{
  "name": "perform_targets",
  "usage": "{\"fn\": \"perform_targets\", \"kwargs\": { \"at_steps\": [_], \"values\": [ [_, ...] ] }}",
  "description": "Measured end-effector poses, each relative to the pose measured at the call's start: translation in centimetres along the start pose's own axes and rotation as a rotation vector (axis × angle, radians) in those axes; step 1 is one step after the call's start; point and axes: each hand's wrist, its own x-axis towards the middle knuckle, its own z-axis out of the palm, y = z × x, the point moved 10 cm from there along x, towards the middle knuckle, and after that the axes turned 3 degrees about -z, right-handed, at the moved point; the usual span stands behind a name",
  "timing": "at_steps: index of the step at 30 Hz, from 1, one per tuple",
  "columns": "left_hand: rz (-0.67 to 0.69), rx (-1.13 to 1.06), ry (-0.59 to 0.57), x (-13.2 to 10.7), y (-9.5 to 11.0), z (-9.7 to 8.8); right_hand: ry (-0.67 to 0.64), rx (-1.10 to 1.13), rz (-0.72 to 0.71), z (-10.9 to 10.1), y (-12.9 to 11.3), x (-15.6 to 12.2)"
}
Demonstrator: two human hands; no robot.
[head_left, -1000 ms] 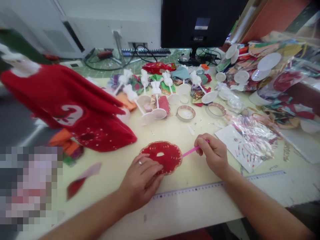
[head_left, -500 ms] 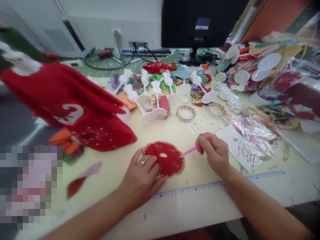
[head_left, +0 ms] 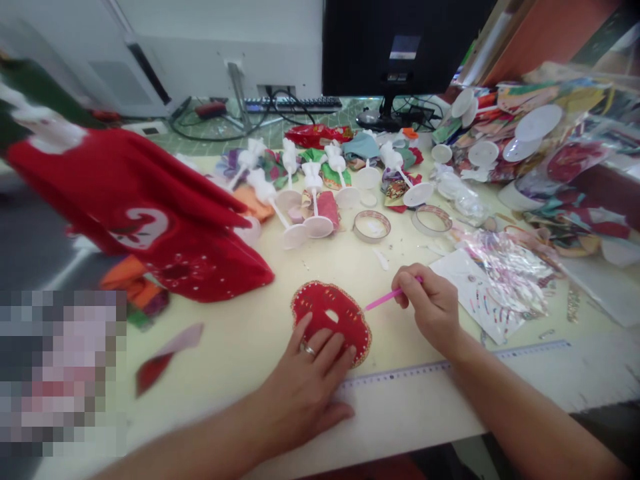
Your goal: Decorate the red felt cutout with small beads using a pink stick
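On the cream table lies a flat red fabric piece (head_left: 320, 308), with a small pale hole near its middle and a beaded, gold-coloured edge. My left hand (head_left: 313, 380), wearing a ring, rests its spread fingertips on the lower part of it and hides some of that side. In my right hand (head_left: 430, 303) is a thin pink pen-like stick (head_left: 385, 299), pinched between thumb and fingers. Its tip is at the upper right edge of the red piece; whether it touches the beads I cannot tell.
A ruler (head_left: 425, 370) lies along the front. To the right are a white card (head_left: 475, 293) and shiny plastic packets (head_left: 515, 267). Two tape rolls (head_left: 371, 227) and several small white mannequins (head_left: 313, 177) lie farther back. A red dress (head_left: 165, 200) on a mannequin stands left.
My left hand has slid down and right, and its fingers lie spread lower on the red piece. The piece has turned slightly clockwise. My right hand has hardly moved.
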Motion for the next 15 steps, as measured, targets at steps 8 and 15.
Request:
{"fn": "perform_targets", "kwargs": {
  "at_steps": [8, 15],
  "values": [
    [0.080, -0.113, 0.078, -0.2, -0.1, -1.8, -0.003, -0.012, 0.010, 0.0, 0.0, 0.0],
    [0.033, -0.161, 0.237, -0.6, -1.9, -4.8, -0.004, 0.003, 0.006, 0.1, 0.1, 0.1]
  ]
}}
